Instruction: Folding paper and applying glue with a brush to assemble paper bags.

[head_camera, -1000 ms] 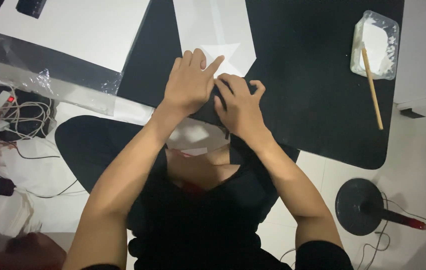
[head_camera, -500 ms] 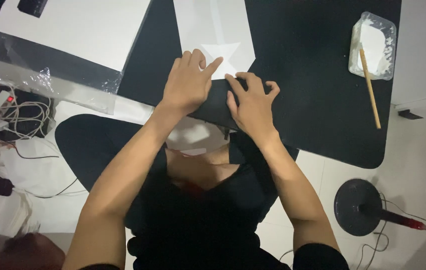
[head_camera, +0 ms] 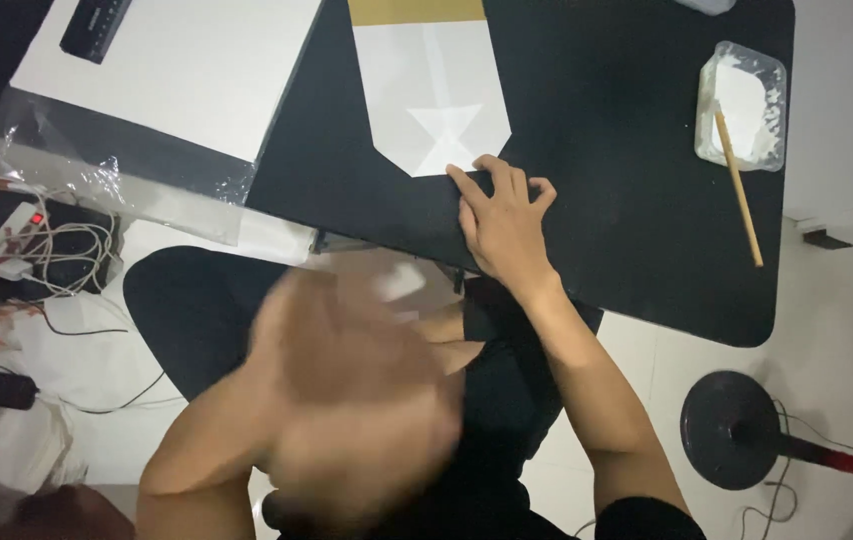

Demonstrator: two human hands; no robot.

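Below the folded white paper (head_camera: 434, 105) on the black table (head_camera: 597, 200), right hand (head_camera: 503, 220) now rests alone, fingers spread flat at the paper's lower tip, while left hand (head_camera: 347, 370) has pulled off toward camera, blurred, grip unreadable, so pressing is now one-handed.
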